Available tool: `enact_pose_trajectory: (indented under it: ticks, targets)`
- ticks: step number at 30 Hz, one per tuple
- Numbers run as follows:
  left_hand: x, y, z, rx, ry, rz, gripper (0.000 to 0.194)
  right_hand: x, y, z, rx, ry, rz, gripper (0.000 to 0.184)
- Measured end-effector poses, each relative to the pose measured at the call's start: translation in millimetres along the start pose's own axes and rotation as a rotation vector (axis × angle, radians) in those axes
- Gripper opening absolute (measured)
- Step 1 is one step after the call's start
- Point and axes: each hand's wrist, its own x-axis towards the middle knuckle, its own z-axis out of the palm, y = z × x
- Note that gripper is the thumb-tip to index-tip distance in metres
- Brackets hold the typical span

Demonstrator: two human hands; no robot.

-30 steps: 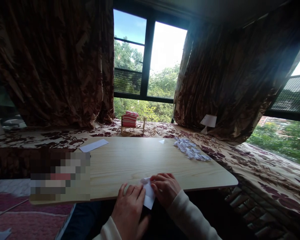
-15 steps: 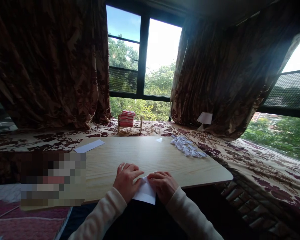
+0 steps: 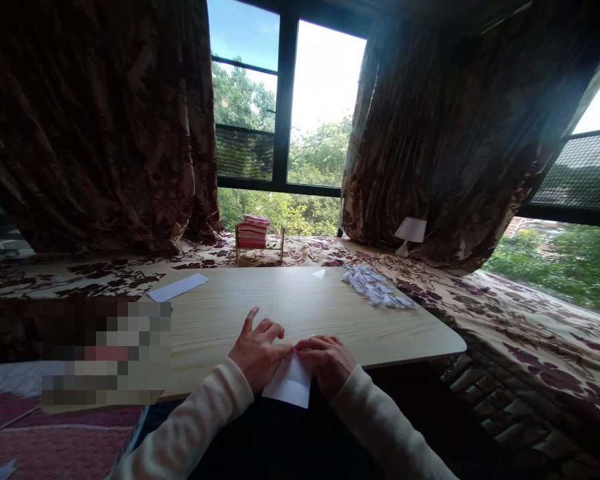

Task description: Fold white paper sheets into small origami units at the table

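A sheet of white paper (image 3: 289, 385) lies at the near edge of the wooden table (image 3: 220, 320), its lower part sticking out past the edge. The far end comes to a folded point between my two hands. My left hand (image 3: 260, 350) presses the paper's left side near that point, with its index finger raised. On the other side my right hand (image 3: 327, 360) has its fingers closed over the paper's right side at the tip. Both hands partly cover the fold.
Many folded white paper pieces (image 3: 375, 287) sit in a heap at the table's far right. A small paper triangle (image 3: 319, 274) and a stack of white paper strips (image 3: 179, 287) lie farther back. Behind stand a rack with striped cloths (image 3: 253, 231) and a small lamp (image 3: 411, 231).
My left hand has lifted its index finger, and its thumb has moved in toward the paper's tip. My right hand stays on the paper. The camera view has shifted slightly.
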Motion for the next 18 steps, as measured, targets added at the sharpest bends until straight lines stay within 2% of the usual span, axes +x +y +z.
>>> enact_pose_trajectory:
  ticks: [7,12,14,18]
  targets:
    - [2,5,-4.0,0.038,-0.043,0.055,0.020,2,-3,-4,0.010,-0.051,0.035,0.037]
    - [-11,4,-18.7,0.064,-0.063,0.036,0.018,3,-5,-6,0.010,-0.061,0.059,0.036]
    - [-15,2,-27.7,0.039,-0.093,-0.026,0.016,4,-4,-6,0.008,-0.062,0.051,0.036]
    - [-3,-3,-36.6,-0.089,-0.197,-0.292,0.021,4,-3,-3,-0.002,-0.034,0.003,0.030]
